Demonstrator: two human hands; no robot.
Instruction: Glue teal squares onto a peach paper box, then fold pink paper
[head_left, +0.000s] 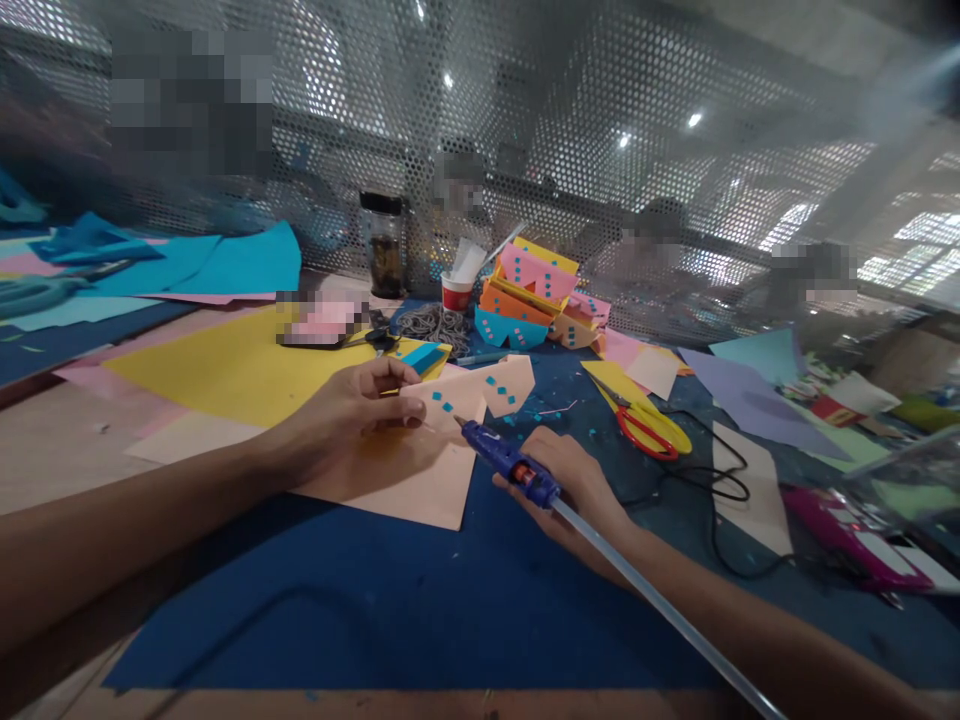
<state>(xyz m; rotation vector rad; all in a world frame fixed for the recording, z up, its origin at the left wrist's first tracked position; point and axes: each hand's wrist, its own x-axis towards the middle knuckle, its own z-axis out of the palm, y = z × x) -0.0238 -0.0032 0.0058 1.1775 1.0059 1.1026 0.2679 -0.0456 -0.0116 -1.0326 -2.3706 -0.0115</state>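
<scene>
My left hand (367, 405) pinches the left end of a peach paper cutout (469, 388) dotted with small blue squares, held up over the mat. In my right hand (574, 470) is a blue hot glue gun (517, 465), gripped with the fingers wrapped round it. Its nozzle points up and left at the cutout's lower edge; whether it touches the paper I cannot tell. A long clear glue stick (652, 590) runs out of the gun's rear toward the lower right. Beneath the cutout lies a peach paper sheet (420, 490).
Red-handled scissors (645, 435) lie on yellow paper at right, near a black cord (739, 490) and a magenta device (855, 535). Behind stand decorated paper pieces (536, 275), a paper cup (457, 290) and a jar (386, 250). Yellow paper (225, 365) and a phone (322, 320) lie left.
</scene>
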